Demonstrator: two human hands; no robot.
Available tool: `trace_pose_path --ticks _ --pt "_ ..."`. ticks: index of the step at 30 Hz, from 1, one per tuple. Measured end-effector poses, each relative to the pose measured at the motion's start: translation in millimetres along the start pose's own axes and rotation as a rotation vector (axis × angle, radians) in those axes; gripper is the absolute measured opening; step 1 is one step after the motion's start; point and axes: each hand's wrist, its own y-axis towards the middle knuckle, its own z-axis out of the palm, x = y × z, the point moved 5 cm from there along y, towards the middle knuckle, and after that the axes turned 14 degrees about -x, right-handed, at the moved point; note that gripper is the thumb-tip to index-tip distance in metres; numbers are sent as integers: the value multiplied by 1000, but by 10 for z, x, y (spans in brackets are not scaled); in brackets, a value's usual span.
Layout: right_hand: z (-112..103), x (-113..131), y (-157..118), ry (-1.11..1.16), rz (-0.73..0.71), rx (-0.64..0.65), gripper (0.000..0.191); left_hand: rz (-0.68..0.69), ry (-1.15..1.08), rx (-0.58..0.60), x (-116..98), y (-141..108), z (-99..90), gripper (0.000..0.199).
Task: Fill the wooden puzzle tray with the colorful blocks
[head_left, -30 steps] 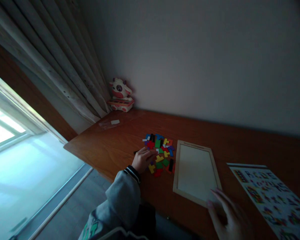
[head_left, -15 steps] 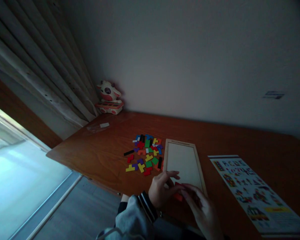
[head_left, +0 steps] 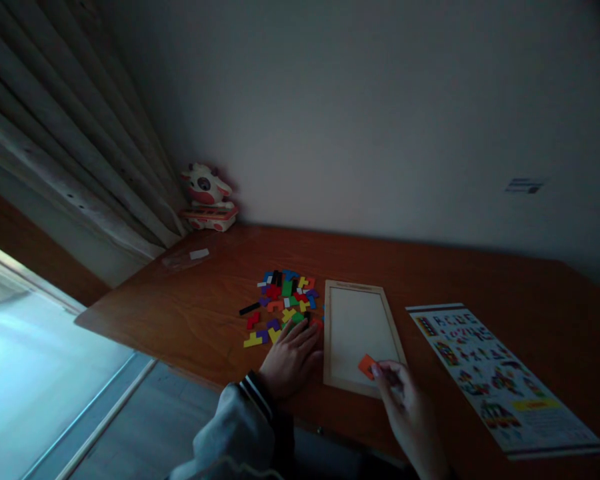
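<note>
Our right hand [head_left: 405, 407] pinches an orange piece [head_left: 367, 366] at its fingers' 10 o'clock tips, over the wooden tray [head_left: 359, 333]; our left hand [head_left: 291, 357], fingers spread open, rests at the loose pieces [head_left: 280, 303] on the tabletop [head_left: 190, 313].

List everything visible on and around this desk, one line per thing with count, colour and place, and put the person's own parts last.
desk: one, reddish-brown wood, against the wall.
puzzle pieces: a loose pile, mixed colours, left of the tray.
puzzle tray: one, pale wood frame, desk centre.
orange piece: one, at the tray's near right corner, at the right fingertips.
pattern sheet: one, white with coloured figures, right of the tray.
cow toy: one, white and pink, back left corner.
plastic bag: one, clear with a white slip, near the toy.
curtain: one, pale, left.
wall: grey-white, behind.
left hand: grey sleeve, flat on the desk at the pile's near edge.
right hand: fingers on the orange piece.
</note>
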Motion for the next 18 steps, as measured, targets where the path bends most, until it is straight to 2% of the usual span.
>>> trace_pose_path --ticks 6,9,11,15,18 --pt "-11 22 -9 -92 -54 -108 49 -73 151 -54 59 5 31 51" --pt "-36 -14 7 -102 -76 -103 48 -47 193 -28 44 73 71 49" --pt "-50 -27 20 -101 -147 -68 41 22 194 16 -15 145 121 47" --pt "-78 -21 30 -117 -386 12 30 101 186 48 -102 318 254 45" --pt "-127 -76 31 -160 -405 -10 29 104 168 47 -95 420 370 47"
